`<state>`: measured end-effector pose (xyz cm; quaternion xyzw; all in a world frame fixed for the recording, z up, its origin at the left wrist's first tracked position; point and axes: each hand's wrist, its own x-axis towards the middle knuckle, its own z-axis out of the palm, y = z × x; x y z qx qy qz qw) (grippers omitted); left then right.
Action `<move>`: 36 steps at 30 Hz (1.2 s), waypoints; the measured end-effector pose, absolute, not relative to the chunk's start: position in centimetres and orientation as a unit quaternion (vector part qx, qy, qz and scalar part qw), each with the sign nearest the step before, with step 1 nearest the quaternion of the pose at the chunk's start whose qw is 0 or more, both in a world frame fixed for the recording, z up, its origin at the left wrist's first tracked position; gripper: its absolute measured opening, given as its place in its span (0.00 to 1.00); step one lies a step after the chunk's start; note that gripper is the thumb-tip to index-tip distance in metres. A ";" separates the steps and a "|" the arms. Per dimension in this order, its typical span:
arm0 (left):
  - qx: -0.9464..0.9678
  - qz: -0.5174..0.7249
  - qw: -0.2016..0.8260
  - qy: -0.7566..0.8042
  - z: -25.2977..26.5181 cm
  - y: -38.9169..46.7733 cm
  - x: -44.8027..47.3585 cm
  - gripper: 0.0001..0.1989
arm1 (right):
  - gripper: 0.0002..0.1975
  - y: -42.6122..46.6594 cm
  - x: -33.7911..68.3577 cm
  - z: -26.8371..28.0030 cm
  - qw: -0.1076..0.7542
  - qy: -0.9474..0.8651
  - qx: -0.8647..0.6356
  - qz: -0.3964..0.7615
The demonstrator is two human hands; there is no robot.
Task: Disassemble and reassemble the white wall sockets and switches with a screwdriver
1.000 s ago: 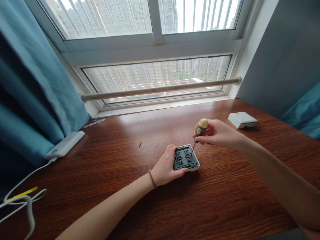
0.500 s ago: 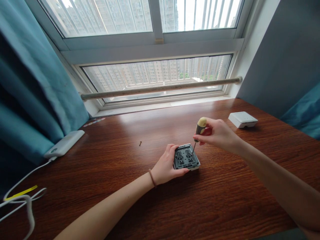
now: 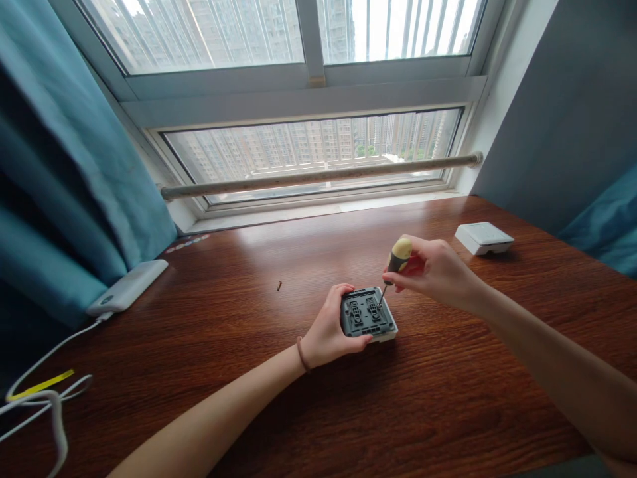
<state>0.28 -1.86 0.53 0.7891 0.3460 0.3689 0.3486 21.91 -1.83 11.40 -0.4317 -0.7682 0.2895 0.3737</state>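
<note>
A square wall switch (image 3: 367, 325) with a grey inner face and a white base rests on the brown table. My left hand (image 3: 334, 325) grips it from the left, thumb along the near edge and fingers at the far edge. In my right hand (image 3: 428, 269) is a screwdriver (image 3: 398, 257) with a yellow and dark grey handle, held between thumb and fingers. Its shaft slants down to the switch's grey face, right of the raised parts; whether the tip sits in a screw is too small to tell. A small brass-coloured screw (image 3: 279, 286) lies on the table beyond my left hand.
A white square switch box (image 3: 484, 237) stands at the right back of the table. At the left lies a white power bank (image 3: 130, 287) with a white cable (image 3: 54, 355) and a yellow strip (image 3: 42, 385). A blue curtain (image 3: 94, 166) hangs at the left; a window with a rail (image 3: 323, 175) closes off the back.
The grey face of the switch has shifted slightly left relative to its white base, with my left fingers. The screwdriver's handle now leans further right, its tip slightly further left.
</note>
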 end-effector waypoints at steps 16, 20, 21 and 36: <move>0.618 0.495 0.521 0.318 3.4 -0.5 -0.5 0.33 | 0.09 -3.6 22.4 13.7 0.592 -0.646 -0.382 0.294; 0.574 0.492 0.560 0.339 3.5 0.0 -0.9 0.30 | 0.10 -3.6 22.6 13.9 0.590 -0.644 -0.393 0.285; 0.560 0.491 0.572 0.342 3.5 0.1 -1.0 0.29 | 0.11 -3.6 22.6 13.9 0.589 -0.644 -0.398 0.283; 0.573 0.490 0.549 0.361 3.2 -0.1 -1.0 0.28 | 0.08 -3.4 22.8 13.7 0.594 -0.644 -0.409 0.254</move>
